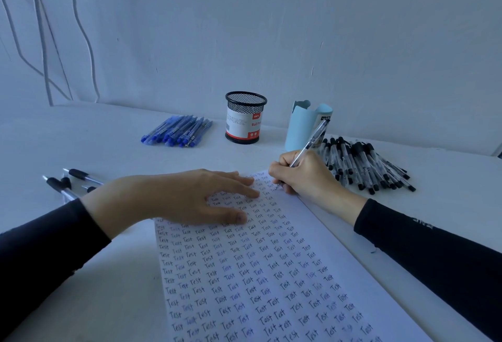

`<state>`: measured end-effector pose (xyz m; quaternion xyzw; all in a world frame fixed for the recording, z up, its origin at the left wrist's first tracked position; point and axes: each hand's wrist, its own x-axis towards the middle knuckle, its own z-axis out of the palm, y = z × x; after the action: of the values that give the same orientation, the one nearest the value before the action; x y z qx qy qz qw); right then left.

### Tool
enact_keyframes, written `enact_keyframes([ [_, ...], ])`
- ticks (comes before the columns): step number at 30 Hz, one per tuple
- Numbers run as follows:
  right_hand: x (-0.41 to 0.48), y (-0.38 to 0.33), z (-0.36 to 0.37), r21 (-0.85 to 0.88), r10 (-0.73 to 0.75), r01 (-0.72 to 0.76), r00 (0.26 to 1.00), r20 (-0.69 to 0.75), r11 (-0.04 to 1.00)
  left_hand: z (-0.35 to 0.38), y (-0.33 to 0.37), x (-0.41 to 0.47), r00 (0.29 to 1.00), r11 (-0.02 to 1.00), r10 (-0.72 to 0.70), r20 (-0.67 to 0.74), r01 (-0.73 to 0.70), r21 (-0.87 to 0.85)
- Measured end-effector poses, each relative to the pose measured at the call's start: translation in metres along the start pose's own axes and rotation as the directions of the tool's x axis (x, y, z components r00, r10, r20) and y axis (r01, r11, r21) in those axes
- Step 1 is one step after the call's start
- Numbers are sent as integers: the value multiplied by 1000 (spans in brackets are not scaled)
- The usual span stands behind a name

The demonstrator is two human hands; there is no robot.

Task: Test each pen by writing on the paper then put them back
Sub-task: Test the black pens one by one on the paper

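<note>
The right hand [307, 173] is closed tight around a clear pen [309, 141], and its tip is down on the far corner of the paper [271, 273], which is almost full of the word "Test". The left hand [190, 197] lies flat and open on the sheet, holding nothing. To write well, keep that hand pressing so the paper cannot slide. Use small letters, since little room is left. The pile of black pens [364, 165] waits just beside.
</note>
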<state>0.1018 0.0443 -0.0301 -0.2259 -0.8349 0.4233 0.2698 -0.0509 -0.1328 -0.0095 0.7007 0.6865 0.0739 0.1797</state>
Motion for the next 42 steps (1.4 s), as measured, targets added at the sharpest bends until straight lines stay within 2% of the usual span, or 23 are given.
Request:
enact_keyframes([
  [16,2,3,-1,7,6,-6,1000,-6,1000,0,-2,1,1000,1000,5,6,-5,1],
  [24,7,-13,-18,159,20,-15,999,-27,987,2,-5,0,1000,1000,16,-2,-16,-13],
  [27,10,-19,-31,342,95,-103,995,41,934,2,-5,0,1000,1000,16,-2,-16,-12],
  [36,21,-31,-67,400,150,-155,988,44,903,3,-6,0,1000,1000,19,1,-19,-11],
  [42,24,-38,-109,513,63,-61,998,14,856,3,-8,1,1000,1000,26,-6,-26,-4],
])
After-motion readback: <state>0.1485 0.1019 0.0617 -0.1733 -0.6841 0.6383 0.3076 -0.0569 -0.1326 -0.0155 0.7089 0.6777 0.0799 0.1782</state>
